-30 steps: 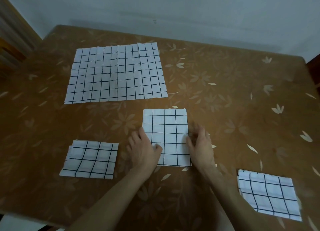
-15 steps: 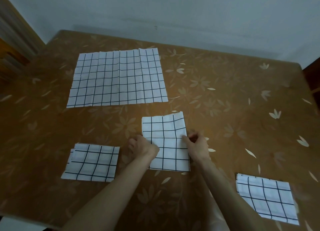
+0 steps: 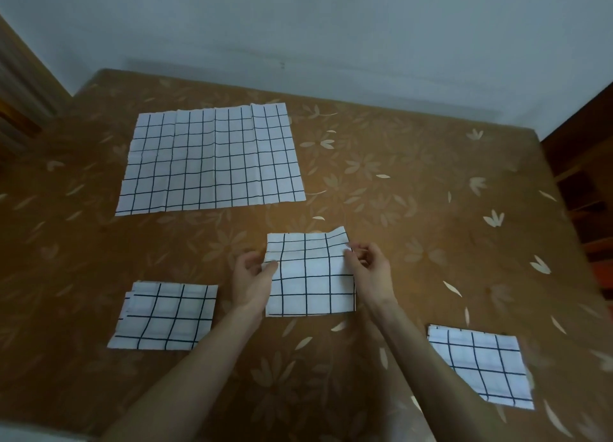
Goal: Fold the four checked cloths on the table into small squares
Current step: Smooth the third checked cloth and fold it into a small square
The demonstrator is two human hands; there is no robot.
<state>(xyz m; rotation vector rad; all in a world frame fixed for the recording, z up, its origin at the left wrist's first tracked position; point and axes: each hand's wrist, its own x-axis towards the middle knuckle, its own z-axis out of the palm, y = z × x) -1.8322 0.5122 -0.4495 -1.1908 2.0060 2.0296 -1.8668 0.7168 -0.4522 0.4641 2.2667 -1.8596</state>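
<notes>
Cloth three in hand, one left flat

Centre cloth [image 3: 310, 277] lies on the near middle of the table [image 3: 414, 209], already a narrow folded panel, its near edge flat on the tabletop and its far part lifted and rippling, far right corner curled up. Judged mid-fold: likely the last halving, far end to be brought toward the near end.

Left hand [image 3: 252, 280] at the cloth's left edge, about halfway along; thumb on top, fingers [image 3: 247, 262] curled beneath, pinching the edge. Right hand [image 3: 370, 272] mirrors it on the right edge, thumb and forefinger closed on the cloth near the upper right corner, remaining fingers loosely bent behind. Both grips sit on the side edges, not on the far corners; the far strip beyond the fingers hangs free.

Outward:
- Left folded cloth [image 3: 164, 317], near left, well apart from the hands; compact, layers slightly offset at its left side. Counts as done
- Right folded cloth [image 3: 481, 367], near right, by the table's edge; compact, done
- Open cloth [image 3: 212, 159], far left, spread full and creased, untouched by either hand

Tally, as a judgement: two finished, one in progress, one not begun. Roughly past half
</notes>
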